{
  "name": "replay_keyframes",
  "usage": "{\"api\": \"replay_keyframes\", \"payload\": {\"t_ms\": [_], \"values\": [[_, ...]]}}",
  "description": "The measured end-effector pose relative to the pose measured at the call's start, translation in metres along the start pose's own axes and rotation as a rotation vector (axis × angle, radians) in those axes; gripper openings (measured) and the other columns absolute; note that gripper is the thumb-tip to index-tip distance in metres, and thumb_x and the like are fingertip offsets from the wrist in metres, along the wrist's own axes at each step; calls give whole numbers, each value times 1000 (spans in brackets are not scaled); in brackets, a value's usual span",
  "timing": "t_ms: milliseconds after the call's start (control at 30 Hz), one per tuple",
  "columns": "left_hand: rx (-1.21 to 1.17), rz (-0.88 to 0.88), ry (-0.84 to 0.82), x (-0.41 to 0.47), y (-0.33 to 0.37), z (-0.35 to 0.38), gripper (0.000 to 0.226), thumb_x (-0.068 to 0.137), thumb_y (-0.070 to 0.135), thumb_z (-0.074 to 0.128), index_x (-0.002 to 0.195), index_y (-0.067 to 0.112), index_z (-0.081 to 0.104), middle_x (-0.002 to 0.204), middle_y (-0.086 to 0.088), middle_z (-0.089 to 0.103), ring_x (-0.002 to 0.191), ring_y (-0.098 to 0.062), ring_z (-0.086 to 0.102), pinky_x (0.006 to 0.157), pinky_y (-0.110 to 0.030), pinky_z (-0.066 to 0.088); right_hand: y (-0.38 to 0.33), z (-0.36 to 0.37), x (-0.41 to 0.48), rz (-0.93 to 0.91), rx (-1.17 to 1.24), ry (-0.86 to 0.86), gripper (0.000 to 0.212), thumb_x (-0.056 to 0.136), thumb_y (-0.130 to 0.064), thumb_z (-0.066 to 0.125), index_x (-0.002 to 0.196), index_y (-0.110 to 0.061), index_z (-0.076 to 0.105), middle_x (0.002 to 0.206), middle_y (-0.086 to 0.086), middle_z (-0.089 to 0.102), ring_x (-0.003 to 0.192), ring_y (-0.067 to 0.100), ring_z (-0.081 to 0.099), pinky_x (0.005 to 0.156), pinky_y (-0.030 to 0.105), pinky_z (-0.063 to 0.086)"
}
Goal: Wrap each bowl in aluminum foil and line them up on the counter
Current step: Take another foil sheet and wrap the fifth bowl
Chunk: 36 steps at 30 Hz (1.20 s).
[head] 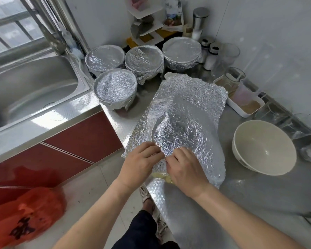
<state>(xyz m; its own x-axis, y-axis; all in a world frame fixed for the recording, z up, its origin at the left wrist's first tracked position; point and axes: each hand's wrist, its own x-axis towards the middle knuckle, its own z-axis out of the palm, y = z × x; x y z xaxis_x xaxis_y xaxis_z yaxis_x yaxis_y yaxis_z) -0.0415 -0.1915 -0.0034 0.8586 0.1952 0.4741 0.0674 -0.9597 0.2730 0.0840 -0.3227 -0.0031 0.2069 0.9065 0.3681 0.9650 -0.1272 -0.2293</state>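
Observation:
A big crinkled foil sheet (pixel 187 112) is draped over a bowl at the counter's near edge; only a cream bit of that bowl's rim (pixel 164 177) shows under the foil. My left hand (pixel 140 164) and my right hand (pixel 185 169) meet at the foil's near edge, fingers curled and pinching it against the rim. Several foil-wrapped bowls stand behind: one near the sink (pixel 115 88), two behind it (pixel 105 58) (pixel 144 59), and a wider one (pixel 181 51) further right. An unwrapped cream bowl (pixel 262 146) stands open to the right.
A steel sink (pixel 31 90) lies to the left. Jars, shakers and a white tray (pixel 244 105) line the right wall, with a rack of packets at the back. A red plastic bag (pixel 23 216) hangs low at the left. Bare steel counter (pixel 241 203) lies below the cream bowl.

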Motion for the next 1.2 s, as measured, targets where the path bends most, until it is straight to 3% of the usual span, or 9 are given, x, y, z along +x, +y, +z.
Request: {"api": "replay_keyframes", "payload": {"t_ms": [100,200,300,333,467,700,867,1000,1200], "values": [[6,-27,-21,-3,-9,-5,15,88,2,63,95,9,75,102,-3,70,104,-22,57,90,-28,48,-15,7,5,93,11,15,18,76,1,70,69,-10,57,69,3,48,66,21,44,56,31,40],[-19,-78,-42,-10,-15,-6,19,94,12,57,95,10,75,105,-3,70,107,-22,59,91,-28,49,-28,15,9,205,62,-12,13,77,-6,72,75,-12,61,73,2,52,70,21,48,58,33,44],[-34,-121,-57,-12,-18,-8,17,93,15,58,96,12,75,109,-1,70,109,-20,59,90,-30,50,-29,12,10,258,125,-72,7,82,-21,65,87,-16,64,84,-2,55,79,18,52,66,32,46],[-30,-140,-59,-12,-17,-10,15,90,12,62,96,13,75,110,-1,70,109,-20,60,90,-31,52,-27,9,9,266,161,-93,14,86,-27,58,92,-17,65,87,-3,56,82,17,52,68,32,46],[-109,-214,-83,-3,-6,-16,24,85,8,58,99,16,76,107,3,69,105,-19,61,87,-32,54,-4,-3,0,215,291,-130,27,94,-32,47,98,-16,68,91,-4,57,85,18,52,71,37,49],[-211,-138,-258,-4,2,-5,20,92,35,63,101,24,75,99,7,66,94,-15,58,70,-35,53,21,-13,-5,81,233,-204,24,90,-38,55,87,-18,69,88,-6,57,82,16,51,71,36,48],[-149,-88,-220,-4,-2,-2,10,88,27,71,96,23,76,95,7,66,91,-16,58,69,-32,52,21,-14,-2,-18,164,-202,15,80,-29,75,83,-17,68,83,-3,56,77,19,51,68,34,47],[-109,-54,-182,-3,-2,-2,9,83,17,76,92,18,76,92,4,68,88,-18,59,71,-30,50,22,-12,-8,-72,71,-202,16,74,-13,76,86,-16,67,84,0,56,78,20,50,64,33,45],[-164,-99,-188,0,9,-3,15,86,29,70,96,20,76,94,4,66,87,-18,59,73,-30,51,23,-12,-12,-87,38,-117,14,73,-3,70,80,-13,63,79,2,55,74,21,47,64,30,35]]}}
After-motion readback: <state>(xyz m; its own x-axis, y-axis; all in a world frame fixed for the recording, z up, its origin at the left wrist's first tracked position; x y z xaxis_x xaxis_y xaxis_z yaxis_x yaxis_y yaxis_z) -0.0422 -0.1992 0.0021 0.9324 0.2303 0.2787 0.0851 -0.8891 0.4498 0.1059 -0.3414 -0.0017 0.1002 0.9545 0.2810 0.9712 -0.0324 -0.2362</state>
